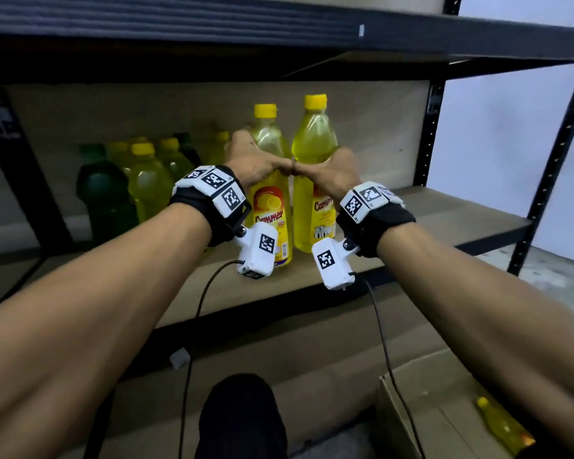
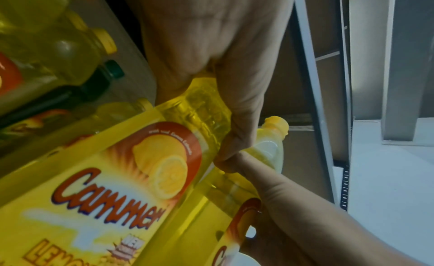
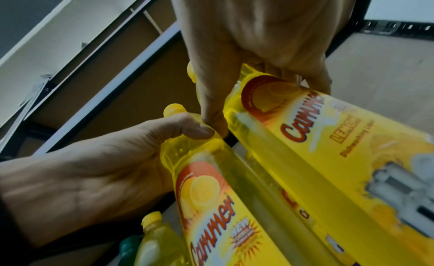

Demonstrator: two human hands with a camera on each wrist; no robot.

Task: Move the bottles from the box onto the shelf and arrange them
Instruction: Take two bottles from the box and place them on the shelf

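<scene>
At the far left of the shelf (image 1: 411, 223) a cluster of bottles (image 1: 146, 180) stands against the back, one dark green bottle (image 1: 101, 190) at its left edge and pale yellow ones beside it.

Right of that cluster, near the front edge, the left hand (image 1: 252, 160) grips a yellow bottle (image 1: 270, 200) around its upper body, just above the label. The fingers wrap round the far side and the thumb lies across the near side; in the left wrist view the hand (image 2: 211, 65) is plainly closed on the bottle (image 2: 117, 177), which stands upright on the shelf board.

Just to its right, close alongside, a second yellow bottle (image 1: 314, 180) also stands upright. The right hand (image 1: 335, 173) clasps it at the same height, fingers curled behind and thumb in front, as the right wrist view shows with the hand (image 3: 258, 47) closed on the second bottle (image 3: 328, 149). The two thumbs meet tip to tip between the bottles.

Down at the near right, a cardboard box (image 1: 411, 392) sits on the floor with one small yellow bottle (image 1: 504, 425) lying on its side inside.
</scene>
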